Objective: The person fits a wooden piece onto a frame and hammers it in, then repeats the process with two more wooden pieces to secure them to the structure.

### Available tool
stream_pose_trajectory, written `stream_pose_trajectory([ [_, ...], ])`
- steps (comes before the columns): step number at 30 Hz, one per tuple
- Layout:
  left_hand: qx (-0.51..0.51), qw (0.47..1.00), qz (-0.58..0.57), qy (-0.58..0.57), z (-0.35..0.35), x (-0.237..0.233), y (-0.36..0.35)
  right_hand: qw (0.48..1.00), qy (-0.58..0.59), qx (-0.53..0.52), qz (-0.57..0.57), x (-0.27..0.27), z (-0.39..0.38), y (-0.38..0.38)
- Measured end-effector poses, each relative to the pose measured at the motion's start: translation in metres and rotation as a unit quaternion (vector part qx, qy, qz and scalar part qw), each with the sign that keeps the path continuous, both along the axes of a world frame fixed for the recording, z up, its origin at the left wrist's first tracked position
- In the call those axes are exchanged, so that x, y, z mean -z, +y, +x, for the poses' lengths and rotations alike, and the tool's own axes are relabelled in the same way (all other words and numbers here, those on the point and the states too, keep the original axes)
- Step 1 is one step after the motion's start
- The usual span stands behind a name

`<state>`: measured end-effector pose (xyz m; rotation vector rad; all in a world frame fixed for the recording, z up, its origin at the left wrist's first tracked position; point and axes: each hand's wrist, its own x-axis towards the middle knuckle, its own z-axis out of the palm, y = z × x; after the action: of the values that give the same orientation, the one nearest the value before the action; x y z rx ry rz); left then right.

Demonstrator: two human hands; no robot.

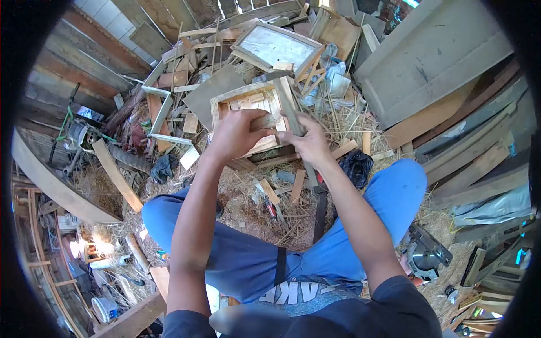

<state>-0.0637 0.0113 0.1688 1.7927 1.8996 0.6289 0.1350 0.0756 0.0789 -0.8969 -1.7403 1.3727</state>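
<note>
Over a pale wooden frame (pixel 230 93), my left hand (pixel 240 134) is closed on a short wooden piece (pixel 263 121). My right hand (pixel 307 139) is closed around a long narrow wooden strip (pixel 288 107), which slants down past the frame's right side. The two hands are close together, and the short piece's end is near the strip. The fingers hide part of both pieces. Slats show inside the frame.
A circular saw (pixel 426 256) lies at the lower right. Wood scraps and a framed panel (pixel 276 47) lie beyond the hands. A large board (pixel 431 56) leans at the right; a curved plank (pixel 56 183) is at the left. A black bag (pixel 356 168) sits near my right knee.
</note>
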Motion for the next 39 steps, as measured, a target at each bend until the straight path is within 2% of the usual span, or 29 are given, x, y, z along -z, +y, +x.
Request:
stream_pose_trajectory([
  [1, -0.001, 1.000, -0.004, 0.011, -0.001, 0.001, 0.000, 0.999, 0.051, 0.001, -0.011, 0.000, -0.009, -0.005],
  [2, -0.001, 1.000, -0.007, 0.022, -0.001, 0.002, 0.000, 0.999, 0.049, -0.003, -0.008, -0.001, -0.013, -0.008],
  [4, -0.009, 1.000, 0.007, 0.023, 0.000, 0.000, -0.001, 0.990, -0.005, -0.040, -0.139, -0.011, -0.019, -0.012],
  [5, -0.014, 0.999, 0.017, 0.027, 0.000, 0.000, -0.001, 0.994, 0.036, -0.024, -0.103, 0.005, -0.024, -0.009],
  [11, -0.013, 0.998, 0.023, 0.051, -0.002, 0.004, 0.005, 0.995, -0.029, -0.012, -0.091, 0.000, -0.023, -0.007],
  [15, -0.028, 0.997, 0.037, 0.056, -0.001, 0.008, 0.004, 0.997, -0.003, -0.011, -0.071, 0.008, -0.024, -0.006],
  [17, -0.036, 0.997, 0.039, 0.056, -0.001, 0.009, 0.004, 0.989, -0.017, -0.018, -0.148, 0.008, -0.025, -0.005],
  [21, -0.018, 0.997, 0.055, 0.058, -0.004, 0.006, 0.007, 0.991, 0.020, -0.020, -0.131, 0.020, -0.028, -0.001],
  [23, -0.025, 0.998, -0.025, 0.049, -0.003, -0.003, 0.008, 0.991, 0.026, -0.028, -0.128, 0.024, -0.028, -0.001],
  [24, -0.026, 0.998, -0.026, 0.049, -0.004, -0.001, 0.007, 0.991, 0.026, -0.028, -0.129, 0.023, -0.028, -0.002],
  [29, -0.020, 0.995, 0.084, 0.054, 0.000, 0.007, 0.001, 0.992, 0.013, -0.022, -0.121, 0.016, -0.027, -0.003],
  [39, -0.045, 0.997, 0.031, 0.058, 0.005, 0.003, 0.001, 0.988, 0.019, -0.030, -0.152, 0.012, -0.026, -0.005],
])
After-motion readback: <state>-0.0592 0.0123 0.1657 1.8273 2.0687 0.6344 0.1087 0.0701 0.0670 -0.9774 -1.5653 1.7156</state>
